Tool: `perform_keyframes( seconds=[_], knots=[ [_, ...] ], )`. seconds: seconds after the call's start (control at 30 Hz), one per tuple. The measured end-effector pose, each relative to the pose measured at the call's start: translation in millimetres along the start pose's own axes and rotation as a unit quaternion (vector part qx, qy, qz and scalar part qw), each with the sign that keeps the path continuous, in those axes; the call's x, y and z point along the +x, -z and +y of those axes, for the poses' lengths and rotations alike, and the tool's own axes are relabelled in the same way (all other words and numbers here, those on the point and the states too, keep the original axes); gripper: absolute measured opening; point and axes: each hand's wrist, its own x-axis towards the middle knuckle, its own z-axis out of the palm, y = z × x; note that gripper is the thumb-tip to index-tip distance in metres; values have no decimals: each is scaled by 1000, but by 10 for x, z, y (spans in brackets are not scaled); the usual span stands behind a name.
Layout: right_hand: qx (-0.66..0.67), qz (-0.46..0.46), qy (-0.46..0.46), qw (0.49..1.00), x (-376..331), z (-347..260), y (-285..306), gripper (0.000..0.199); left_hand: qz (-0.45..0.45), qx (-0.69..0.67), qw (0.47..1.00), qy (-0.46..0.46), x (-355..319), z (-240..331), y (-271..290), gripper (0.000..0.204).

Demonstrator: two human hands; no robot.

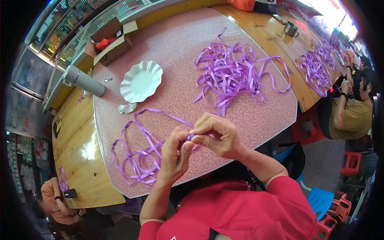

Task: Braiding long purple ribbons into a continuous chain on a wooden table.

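Observation:
Both my hands meet over the near part of the table, pinching a purple ribbon [189, 137] between thumbs and fingertips. My left hand [175, 154] is closed on it from the left, and my right hand [218, 134] from the right. A small bunched bit of the ribbon shows between the fingertips; its exact shape is mostly hidden. Loose loops of purple ribbon [138, 160] lie on the table to the left of my left hand, and one strand runs up to my fingers. Beyond my right hand rests a large tangled heap of purple ribbon [228, 72].
A white scalloped plate [142, 82], crumpled tissue [127, 108], grey bottle [85, 81] and open cardboard box [114, 48] stand at the left on the pink-covered table [176, 52]. More ribbon [314, 70] and a metal mug [291, 29] are at the right. Other people sit at both sides.

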Motion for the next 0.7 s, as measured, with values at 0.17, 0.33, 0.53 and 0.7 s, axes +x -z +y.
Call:
perform_keyframes(
  seconds=[0.17,0.33,0.53,0.7],
  knots=[
    [30,9,13,999,-1,27,-80,16,37,40,995,-88,-13,-53,6,15],
    [29,-10,30,999,22,23,-52,16,73,84,982,-154,53,-132,-34,15],
    [15,-59,91,994,149,-5,83,19,45,50,983,-168,72,-110,0,23],
    [42,-110,94,989,242,-66,165,18,39,-38,987,-154,101,-47,-61,28]
  ],
)
